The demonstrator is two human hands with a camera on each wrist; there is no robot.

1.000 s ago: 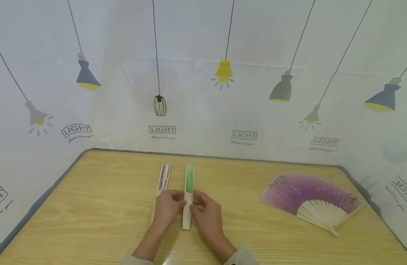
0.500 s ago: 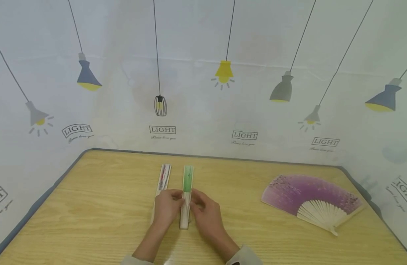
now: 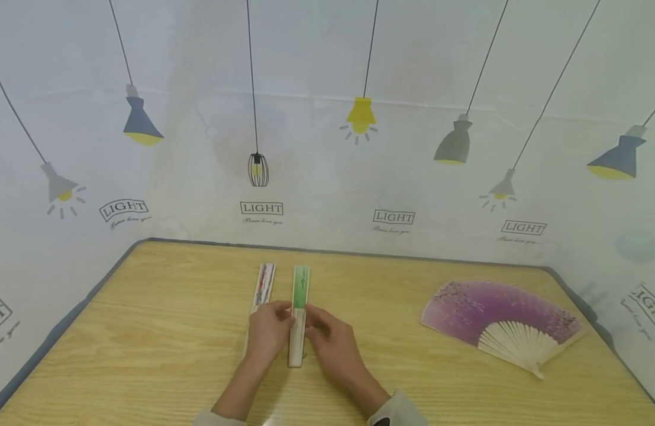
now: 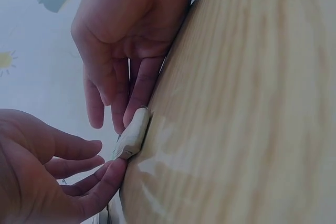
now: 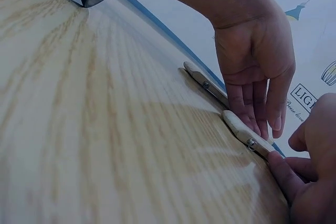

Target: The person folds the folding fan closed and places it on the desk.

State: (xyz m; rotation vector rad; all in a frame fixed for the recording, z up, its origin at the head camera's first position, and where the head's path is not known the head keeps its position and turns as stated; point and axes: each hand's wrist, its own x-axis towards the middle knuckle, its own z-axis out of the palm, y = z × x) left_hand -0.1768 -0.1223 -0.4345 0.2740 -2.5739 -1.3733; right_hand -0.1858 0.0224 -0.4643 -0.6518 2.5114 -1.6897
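Note:
A closed fan with a green band [image 3: 300, 287] lies flat between both hands in the head view. My left hand [image 3: 268, 332] touches its left side, my right hand [image 3: 335, 346] its right side. In the left wrist view, fingertips of the left hand [image 4: 31, 171] and right hand [image 4: 131, 24] meet the fan's pale end [image 4: 134, 135], with both thumbs off it. The right wrist view shows the riveted end [image 5: 241, 131] between the left hand [image 5: 254, 56] and right hand [image 5: 315, 166]. Another closed fan [image 3: 264, 284], red-and-white, lies left, partly behind the left hand.
An open purple fan [image 3: 465, 307] lies at the right of the wooden table [image 3: 162, 331]. A pale wall covering [image 3: 316, 130] printed with lamps surrounds the table's back and sides.
The green-banded fan has shifted slightly left and now stands a little straighter. Both hands have moved slightly left with it. The other two fans have not moved.

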